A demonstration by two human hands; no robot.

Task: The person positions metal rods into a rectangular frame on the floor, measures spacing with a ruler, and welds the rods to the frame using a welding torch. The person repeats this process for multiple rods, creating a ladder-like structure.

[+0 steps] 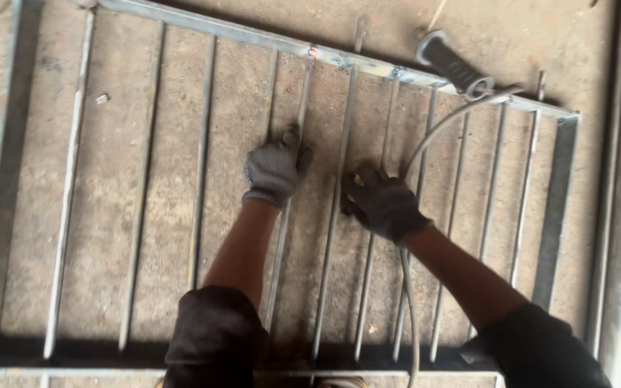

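Fingers of the gloved left hand (276, 171) press flat on 1 thin bar (290, 179) of a large metal grille frame (1, 179) lying on the concrete floor (174, 144). Beside it, the gloved right hand (382, 205) grips a grey cable (433, 133) leading to a black handle (451, 63).

Grey rectangular steel bar frame (8, 179): bottom rail running off lower edge | dark-gloved right hand (384, 205): fingers curling under, covering whatever it is gripping | thin grey cable (410, 316): exiting bottom edge, end unseen | grey-gloved left hand (276, 169): palm hiding bar beneath
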